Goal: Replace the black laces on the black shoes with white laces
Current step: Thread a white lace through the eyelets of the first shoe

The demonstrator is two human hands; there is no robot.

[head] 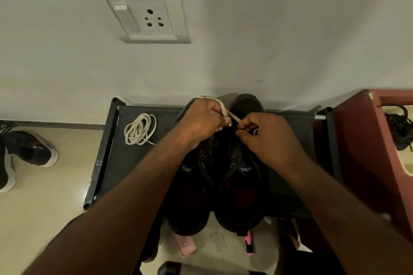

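Two black shoes stand side by side on a dark rack top (288, 176), toes toward the wall: the left shoe (190, 190) and the right shoe (242, 185). Their upper eyelets show bare. Over the toe end of the right shoe, my left hand (201, 121) and my right hand (266, 134) both pinch one white lace (220, 104), which loops over my left fingers and runs across to my right fingertips. A second white lace (139, 129) lies coiled on the rack to the left. Black laces (400, 128) lie bundled at the far right.
A dark red stool or box (357, 140) stands right of the rack. A black-and-white sneaker (29, 154) lies on the floor at left. Pink items (184, 244) lie on the floor below the rack. A wall socket (145, 18) is above.
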